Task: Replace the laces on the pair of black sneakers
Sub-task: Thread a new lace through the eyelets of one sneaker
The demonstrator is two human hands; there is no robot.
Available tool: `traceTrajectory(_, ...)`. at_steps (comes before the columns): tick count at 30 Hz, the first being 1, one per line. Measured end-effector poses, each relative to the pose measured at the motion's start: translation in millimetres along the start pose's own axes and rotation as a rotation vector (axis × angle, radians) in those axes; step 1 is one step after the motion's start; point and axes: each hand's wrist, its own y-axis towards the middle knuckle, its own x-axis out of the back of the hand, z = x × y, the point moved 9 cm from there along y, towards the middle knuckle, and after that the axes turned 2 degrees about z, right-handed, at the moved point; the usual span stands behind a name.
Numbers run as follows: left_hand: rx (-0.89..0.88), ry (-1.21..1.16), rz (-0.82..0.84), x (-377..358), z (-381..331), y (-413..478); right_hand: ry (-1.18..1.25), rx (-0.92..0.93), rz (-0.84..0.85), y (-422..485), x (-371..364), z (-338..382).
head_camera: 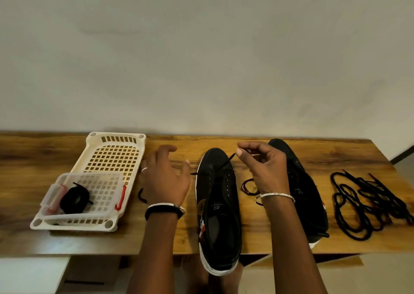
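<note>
A pair of black canvas sneakers with white soles sits on the brown wooden table (336,159) in the lower middle of the frame, toes pointing to the wall. The centre sneaker (218,204) overhangs the table's near edge. The second sneaker (302,192) lies just right of it, partly hidden behind the right hand (262,168). That hand pinches one end of a thin black lace (226,162) between thumb and forefinger above the toe of the centre sneaker. The lace runs down to the front eyelets, and its other end pokes out leftward, close to the left hand (165,177). The left hand hovers with fingers loosely spread, and I cannot tell whether it touches that end.

A dark reddish lace (248,185) lies looped between the two sneakers. At the right of the frame lies a tangled heap of black laces (367,204). At the left, a cream perforated plastic tray (112,157) holds a clear plastic box with red clips (94,188), with a coiled black lace (75,198) inside.
</note>
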Motion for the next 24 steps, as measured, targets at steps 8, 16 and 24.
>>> traceTrajectory(8, -0.279, 0.011, 0.234, -52, -60, -23, -0.112, 0.017, 0.354, -8, -35, 6)
traceTrajectory(16, 0.221, -0.207, -0.046, -17, -2, -17, -0.103, -0.015, 0.149, -1, 30, 8)
traceTrajectory(24, 0.715, -0.78, 0.066, -41, 27, -32, -0.057, 0.057, -0.326, -7, 96, 13)
